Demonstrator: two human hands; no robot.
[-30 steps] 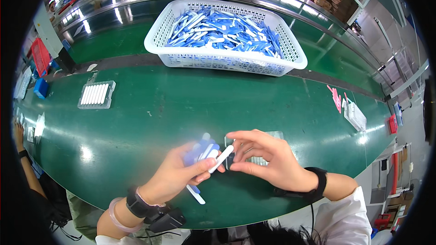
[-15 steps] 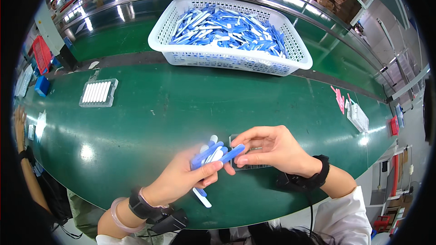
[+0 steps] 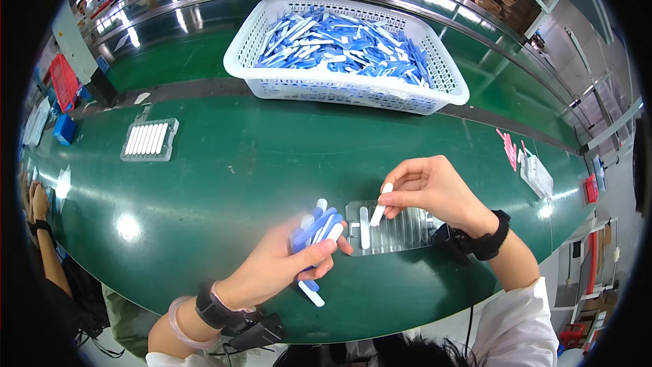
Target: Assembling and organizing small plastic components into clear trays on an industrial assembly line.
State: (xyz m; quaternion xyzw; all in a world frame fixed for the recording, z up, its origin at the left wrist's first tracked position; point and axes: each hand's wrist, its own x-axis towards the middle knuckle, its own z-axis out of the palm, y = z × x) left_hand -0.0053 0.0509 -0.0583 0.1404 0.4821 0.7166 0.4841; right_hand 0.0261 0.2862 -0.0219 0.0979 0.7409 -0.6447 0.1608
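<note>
My left hand (image 3: 282, 255) is closed around a bundle of slim blue and white plastic sticks (image 3: 318, 230) with rounded ends; some poke out below the palm. Between thumb and fingers of my right hand (image 3: 424, 190) is a single white stick (image 3: 382, 205), held tilted over a clear plastic tray (image 3: 411, 229). The tray has parallel slots and lies on the green table just right of the bundle. One white stick (image 3: 365, 228) rests in its leftmost slot. My left fingertips are at the tray's left edge; whether they touch it I cannot tell.
A white perforated basket (image 3: 353, 92) heaped with blue and white sticks stands at the back. Another clear tray (image 3: 148, 156) holding several white sticks lies at left. Pink sticks (image 3: 507, 149) and a clear case (image 3: 536, 175) are at right. Another person's hand (image 3: 39, 200) shows at far left.
My right hand has moved from the bundle rightward and away from me, now holding a white stick over the tray. The tray, mostly hidden before, is uncovered. The left hand keeps its bundle.
</note>
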